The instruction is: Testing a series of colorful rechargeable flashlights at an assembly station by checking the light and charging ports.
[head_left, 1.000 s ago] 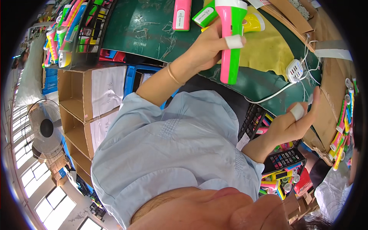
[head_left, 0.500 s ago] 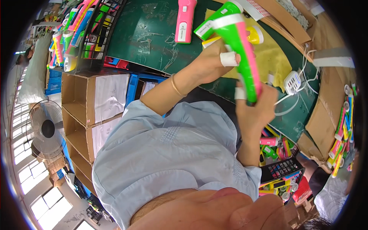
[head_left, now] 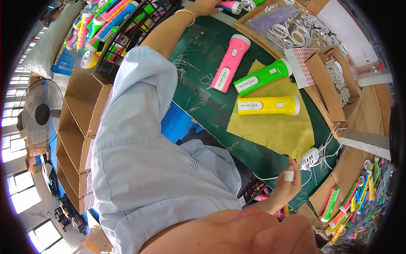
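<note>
At the far edge of the table, my left hand (head_left: 206, 6) has its fingers closed around the end of a pink and blue flashlight (head_left: 230, 6); the picture's upper edge cuts off part of the hand. My right hand (head_left: 289, 182) is over the table's near right edge, beside a white multi-port USB charger (head_left: 309, 158). It holds nothing, its fingers loosely bent and apart, one wrapped in white tape. Between the hands lie a pink flashlight (head_left: 230, 63), a green flashlight (head_left: 263, 77) and a yellow flashlight (head_left: 268, 105), the last on a yellow cloth (head_left: 270, 133).
At the upper left stands a black basket (head_left: 122, 40) of flashlights. A cardboard box (head_left: 315, 197) at the right holds more. Cables fill a tray (head_left: 253, 25) behind a small carton (head_left: 325, 86) of white parts. A fan (head_left: 41, 114) stands left of cardboard shelves (head_left: 78, 139).
The green and pink flashlight has left both hands; a similar one now shows in the right-hand box. My left hand has moved to the far left, my right hand lower. The view has shifted.
</note>
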Available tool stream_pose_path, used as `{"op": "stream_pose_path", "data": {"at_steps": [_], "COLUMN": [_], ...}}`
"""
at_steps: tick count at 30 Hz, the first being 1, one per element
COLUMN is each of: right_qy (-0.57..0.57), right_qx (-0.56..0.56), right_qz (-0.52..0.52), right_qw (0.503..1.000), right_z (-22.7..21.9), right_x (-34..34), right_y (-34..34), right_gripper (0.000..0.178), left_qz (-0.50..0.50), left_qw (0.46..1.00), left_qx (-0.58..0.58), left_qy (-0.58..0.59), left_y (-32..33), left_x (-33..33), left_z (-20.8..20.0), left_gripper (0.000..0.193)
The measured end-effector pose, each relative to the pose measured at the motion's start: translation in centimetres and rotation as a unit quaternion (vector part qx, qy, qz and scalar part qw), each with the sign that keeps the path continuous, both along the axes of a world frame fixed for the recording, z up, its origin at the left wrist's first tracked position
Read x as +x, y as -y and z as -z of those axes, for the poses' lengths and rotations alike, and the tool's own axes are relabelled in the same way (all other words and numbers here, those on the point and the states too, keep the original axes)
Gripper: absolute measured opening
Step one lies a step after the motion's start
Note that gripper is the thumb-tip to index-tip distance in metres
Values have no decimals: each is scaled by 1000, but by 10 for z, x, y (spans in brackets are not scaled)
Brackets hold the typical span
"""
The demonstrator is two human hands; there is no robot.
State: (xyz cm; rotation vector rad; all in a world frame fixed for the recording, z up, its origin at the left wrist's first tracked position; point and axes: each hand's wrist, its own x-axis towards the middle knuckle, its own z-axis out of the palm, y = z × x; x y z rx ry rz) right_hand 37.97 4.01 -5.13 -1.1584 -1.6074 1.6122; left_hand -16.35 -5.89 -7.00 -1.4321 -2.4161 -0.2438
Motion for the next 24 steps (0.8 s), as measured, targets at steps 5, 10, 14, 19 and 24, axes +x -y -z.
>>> {"op": "stream_pose_path", "data": {"at_steps": [5,10,14,19,24], "right_qy": [29,-125,22,-167,-46], "right_qx": [-24,59,67,149,149], "right_qz": [-330,-201,-198,-151,-257], "right_qw": [943,970,978,963,954], "right_z": [-20,0,17,-9,21], "right_x": [-17,-58,-69,-29,-30], "right_y": [15,23,23,51,55], "right_gripper": [17,50,50,33,41], "left_qz": [-43,187,212,384,201], "left_qw": [910,559,565,541,419], "left_qx": [375,311,152,278,255], "left_qy": [172,746,783,695,848], "left_y": [-8,8,7,8,7], "left_x": [4,230,336,342,371], "left_z": [1,-43,-24,-6,4], "left_gripper": [44,48,58,55,54]}}
